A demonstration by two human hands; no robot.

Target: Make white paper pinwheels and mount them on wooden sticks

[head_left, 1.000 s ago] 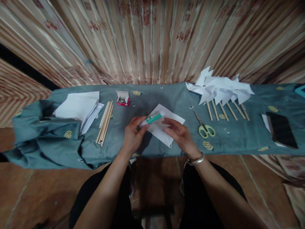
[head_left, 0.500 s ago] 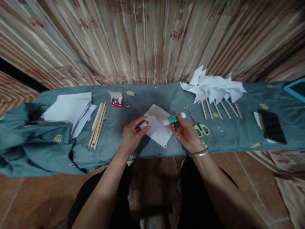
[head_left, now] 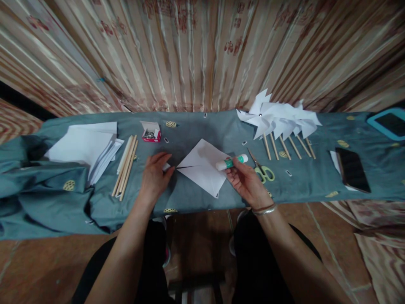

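Observation:
In the middle of the cloth-covered table lies a square white sheet of paper (head_left: 202, 169), turned cornerwise, with a slit running inward from its left corner. My right hand (head_left: 248, 181) is closed around a glue stick (head_left: 228, 163) with a green label, its white end pointing left over the paper's right corner. My left hand (head_left: 155, 177) is just left of the paper, its thumb and fingers pinching a small white cap (head_left: 166, 166), mostly hidden. Scissors (head_left: 262, 171) with green handles lie beside my right hand.
Paper pinwheels (head_left: 278, 118) on sticks lie at the back right. Farther right are a phone (head_left: 352, 169) and a blue-framed device (head_left: 376, 120). On the left are a stack of paper (head_left: 85, 145), several wooden sticks (head_left: 126, 169) and a small red box of metal pins (head_left: 151, 134).
My left hand has moved left with the small white cap, off the paper, so the slit shows. My right hand still holds the glue stick, now tilted less. The view has shifted slightly.

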